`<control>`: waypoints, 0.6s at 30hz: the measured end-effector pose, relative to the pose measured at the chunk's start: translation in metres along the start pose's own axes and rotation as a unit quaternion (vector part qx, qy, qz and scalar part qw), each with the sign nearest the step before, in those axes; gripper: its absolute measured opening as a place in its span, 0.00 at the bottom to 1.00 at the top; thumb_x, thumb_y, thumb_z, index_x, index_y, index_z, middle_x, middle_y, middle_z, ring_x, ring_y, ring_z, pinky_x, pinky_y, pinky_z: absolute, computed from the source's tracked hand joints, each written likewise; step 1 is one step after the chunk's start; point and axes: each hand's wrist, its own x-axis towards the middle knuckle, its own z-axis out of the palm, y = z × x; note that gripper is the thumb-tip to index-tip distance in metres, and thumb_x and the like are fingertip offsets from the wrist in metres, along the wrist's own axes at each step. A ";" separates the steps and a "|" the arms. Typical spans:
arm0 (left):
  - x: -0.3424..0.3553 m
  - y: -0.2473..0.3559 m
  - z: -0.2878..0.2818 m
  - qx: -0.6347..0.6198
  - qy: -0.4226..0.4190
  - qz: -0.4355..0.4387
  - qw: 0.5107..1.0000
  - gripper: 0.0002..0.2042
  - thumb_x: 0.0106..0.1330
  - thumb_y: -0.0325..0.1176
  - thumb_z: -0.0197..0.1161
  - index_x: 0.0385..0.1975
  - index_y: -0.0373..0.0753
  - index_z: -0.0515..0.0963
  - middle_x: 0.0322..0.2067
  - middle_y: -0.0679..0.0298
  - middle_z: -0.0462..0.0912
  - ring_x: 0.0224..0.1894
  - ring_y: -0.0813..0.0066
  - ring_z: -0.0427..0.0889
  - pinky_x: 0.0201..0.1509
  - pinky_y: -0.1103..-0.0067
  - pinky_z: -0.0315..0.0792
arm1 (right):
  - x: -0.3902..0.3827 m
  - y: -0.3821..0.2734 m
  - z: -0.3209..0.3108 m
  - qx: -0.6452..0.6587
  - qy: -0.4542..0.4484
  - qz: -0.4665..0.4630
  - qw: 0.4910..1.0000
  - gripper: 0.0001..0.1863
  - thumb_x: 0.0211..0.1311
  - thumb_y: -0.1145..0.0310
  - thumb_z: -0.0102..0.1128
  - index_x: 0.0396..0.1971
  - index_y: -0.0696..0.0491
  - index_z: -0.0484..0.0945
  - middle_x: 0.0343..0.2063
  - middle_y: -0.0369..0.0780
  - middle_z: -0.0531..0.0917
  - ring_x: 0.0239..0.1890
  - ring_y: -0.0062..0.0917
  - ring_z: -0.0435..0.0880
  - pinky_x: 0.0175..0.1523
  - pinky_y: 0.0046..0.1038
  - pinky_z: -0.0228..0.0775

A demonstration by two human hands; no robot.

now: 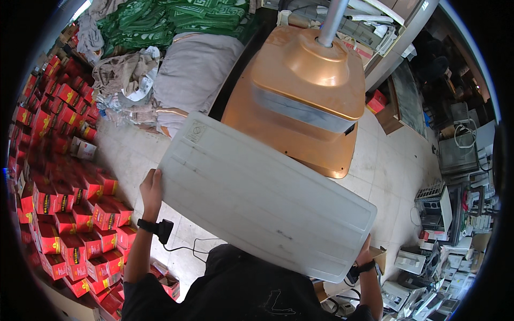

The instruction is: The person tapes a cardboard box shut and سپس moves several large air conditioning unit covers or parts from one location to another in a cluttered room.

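A large light-grey plastic lid (pixel 267 198) with rounded corners, shallow ridges and a few dark scuffs is held out before my body, its left end tilted toward the far side. At its left edge my left hand (pixel 151 186) is closed, with part of the fingers out of sight under the lid. Gripping the right end is my right hand (pixel 365 251), mostly hidden by the edge. Just beyond the lid stands a copper-coloured heater-like stand (pixel 300 91) with a metal pole (pixel 333 24); the lid overlaps its near edge in the picture.
Stacked red boxes (pixel 72 224) fill the left side. Folded green cloth (pixel 160 24) and a grey bundle (pixel 195 72) lie at the far left. Electronic parts and appliances (pixel 433 267) crowd the right side. Pale floor tiles (pixel 393 176) show between.
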 end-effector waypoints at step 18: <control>-0.064 0.019 0.015 0.015 0.068 -0.064 0.996 0.21 0.68 0.46 0.52 0.37 0.30 0.75 0.13 0.51 0.69 0.17 0.68 0.69 0.23 0.70 0.62 | 0.073 -0.089 -0.009 -0.139 0.043 0.030 0.989 0.27 0.66 0.49 0.42 0.51 0.57 0.74 0.43 0.43 0.82 0.44 0.35 0.82 0.49 0.37 0.76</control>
